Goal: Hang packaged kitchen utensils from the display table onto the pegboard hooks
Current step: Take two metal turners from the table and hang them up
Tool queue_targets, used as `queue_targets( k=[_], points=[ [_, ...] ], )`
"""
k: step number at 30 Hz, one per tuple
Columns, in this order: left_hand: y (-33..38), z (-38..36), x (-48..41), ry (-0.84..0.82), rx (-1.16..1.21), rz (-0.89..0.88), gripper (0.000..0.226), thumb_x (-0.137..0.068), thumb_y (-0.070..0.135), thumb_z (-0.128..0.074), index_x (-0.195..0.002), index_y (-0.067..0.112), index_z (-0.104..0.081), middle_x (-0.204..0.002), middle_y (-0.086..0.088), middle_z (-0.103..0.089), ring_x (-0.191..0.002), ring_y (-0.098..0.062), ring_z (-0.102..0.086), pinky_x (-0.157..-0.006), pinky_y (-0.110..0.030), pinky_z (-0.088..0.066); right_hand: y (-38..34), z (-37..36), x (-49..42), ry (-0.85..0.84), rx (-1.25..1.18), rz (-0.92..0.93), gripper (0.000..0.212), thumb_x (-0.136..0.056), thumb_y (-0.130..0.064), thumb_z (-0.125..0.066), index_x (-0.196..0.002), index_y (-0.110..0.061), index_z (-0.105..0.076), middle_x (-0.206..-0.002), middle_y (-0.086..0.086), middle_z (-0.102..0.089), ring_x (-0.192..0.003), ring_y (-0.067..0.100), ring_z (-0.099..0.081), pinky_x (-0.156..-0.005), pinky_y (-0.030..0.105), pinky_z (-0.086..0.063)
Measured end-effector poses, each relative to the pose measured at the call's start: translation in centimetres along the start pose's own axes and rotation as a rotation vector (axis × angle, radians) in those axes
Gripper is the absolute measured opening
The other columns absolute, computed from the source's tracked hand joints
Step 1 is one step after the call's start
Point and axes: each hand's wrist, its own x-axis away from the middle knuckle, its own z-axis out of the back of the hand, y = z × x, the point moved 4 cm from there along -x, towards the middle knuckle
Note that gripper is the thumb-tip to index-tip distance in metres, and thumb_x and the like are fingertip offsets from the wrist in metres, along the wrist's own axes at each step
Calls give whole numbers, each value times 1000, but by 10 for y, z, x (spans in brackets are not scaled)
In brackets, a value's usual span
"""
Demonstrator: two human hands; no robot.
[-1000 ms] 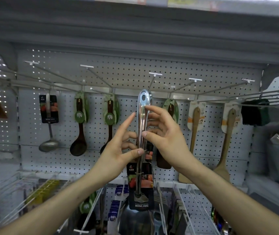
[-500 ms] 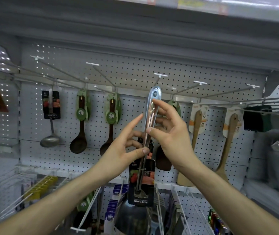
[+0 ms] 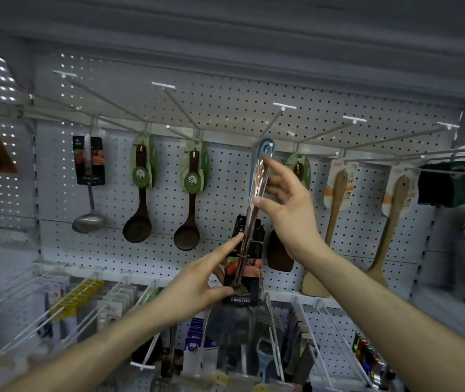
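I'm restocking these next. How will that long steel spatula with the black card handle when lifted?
Probably stiff: the spatula runs straight though the right hand pinches only its upper handle. The shiny handle looks slippery, and the wide blade probably makes it bottom-heavy, perhaps why the left hand steadies the card.
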Motion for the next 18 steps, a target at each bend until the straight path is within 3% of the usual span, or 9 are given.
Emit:
queue_targets(
  k=[2, 4, 7, 11, 15, 18],
  points=[
    [-6, -2, -4, 9, -89, 19, 113, -94, 20, -82, -158, 71, -3, -132, 44, -41, -79, 9, -65, -69, -10, -51, 7, -3, -4, 31, 42, 2, 79, -91, 6, -77, -150, -45, -58, -132, -12, -69, -124, 9, -65, -107, 34, -57],
    [-11, -5, -10, 23, -178, 39, 118, -94, 20, -81, -157, 71, 3, -123, 27, -56, -89, 2, -63, -76, -23, -56, 13, -6, -8, 54, 79, -3, 78, -92, 5, -77, -150, -44, -58, -137, -19, -66, -129, 7, -61, -112, 40, -55],
    [-16, -11, -22, 17, -230, 57, 123, -92, 16, -80, -157, 70, 8, -107, 9, -59, -93, -5, -61, -81, -42, -60, 19, -8, -14, 85, 123, -20, 78, -93, 6, -75, -151, -43, -57, -143, -21, -62, -137, 11, -56, -119, 48, -48],
    [-23, -19, -36, -23, -201, 59, 123, -91, 14, -78, -157, 70, 9, -102, 9, -58, -87, -9, -63, -78, -47, -61, 25, -7, -21, 104, 143, -52, 78, -94, 10, -70, -152, -41, -59, -128, -18, -67, -125, 8, -61, -114, 47, -52],
    [-34, -26, -44, -10, -170, 57, 122, -91, 13, -77, -158, 68, 8, -99, 8, -58, -86, -11, -63, -77, -47, -61, 27, -8, -23, 105, 164, -37, 77, -96, 11, -66, -154, -40, -58, -144, -9, -66, -136, 16, -59, -118, 45, -50],
    [-40, -26, -47, -6, -175, 62, 120, -92, 14, -76, -158, 68, 8, -100, 9, -57, -86, -10, -62, -77, -48, -61, 29, -11, -24, 108, 179, -29, 76, -96, 11, -66, -154, -37, -58, -141, -7, -67, -133, 14, -60, -118, 43, -50]
  ],
)
